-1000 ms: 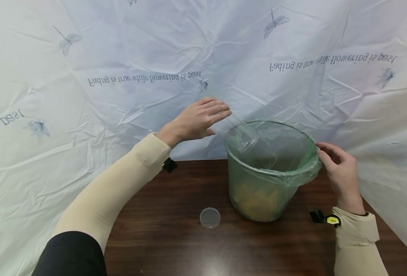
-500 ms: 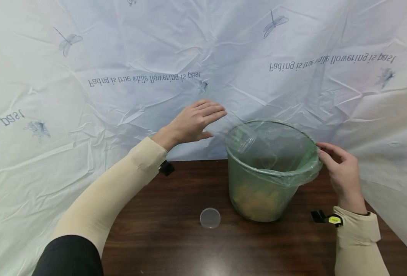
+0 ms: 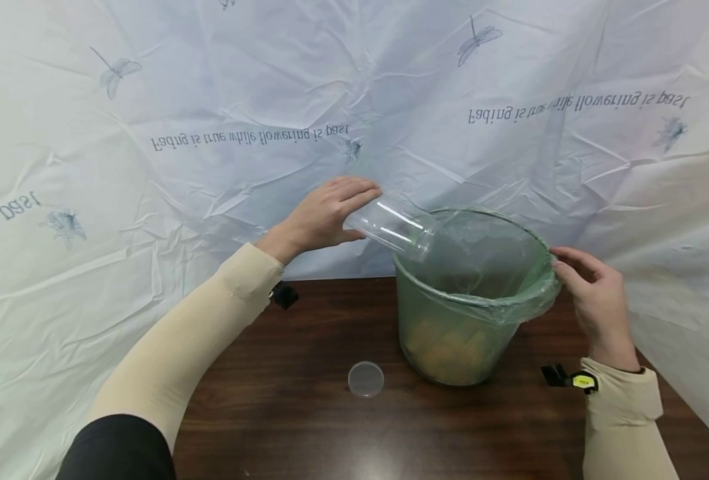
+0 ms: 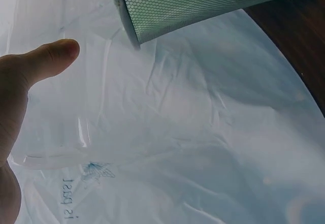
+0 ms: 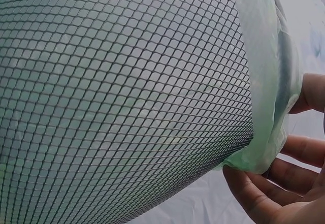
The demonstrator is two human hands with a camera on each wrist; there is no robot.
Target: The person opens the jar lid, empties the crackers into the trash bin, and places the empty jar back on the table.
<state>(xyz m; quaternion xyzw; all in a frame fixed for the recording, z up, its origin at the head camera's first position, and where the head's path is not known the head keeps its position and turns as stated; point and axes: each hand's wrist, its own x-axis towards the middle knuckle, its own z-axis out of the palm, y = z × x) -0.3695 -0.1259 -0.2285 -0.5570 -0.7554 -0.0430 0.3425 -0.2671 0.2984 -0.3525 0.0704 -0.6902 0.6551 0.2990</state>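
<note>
My left hand (image 3: 330, 213) grips a clear plastic jar (image 3: 393, 227), which lies tilted with its lower end over the left rim of a mesh wastebasket (image 3: 459, 347). No contents show through the jar's wall. In the left wrist view the thumb (image 4: 53, 59) presses along the jar's side; the other fingers are mostly out of sight there. A thin green bin bag (image 3: 528, 307) lines the basket and folds over its rim. Across from the jar, my right hand (image 3: 597, 300) pinches the basket's right rim and the bag's fold between thumb and fingers.
On the dark wooden table (image 3: 294, 413), a clear round lid (image 3: 366, 379) lies left of the basket. Something yellow-orange (image 3: 444, 350) shows through the basket's lower wall. A pale printed sheet (image 3: 258, 173) hangs close behind the basket and along both sides.
My left hand has drawn leftward and slightly down, bringing the jar partly back from over the basket's mouth. The right hand, basket and lid have stayed in place.
</note>
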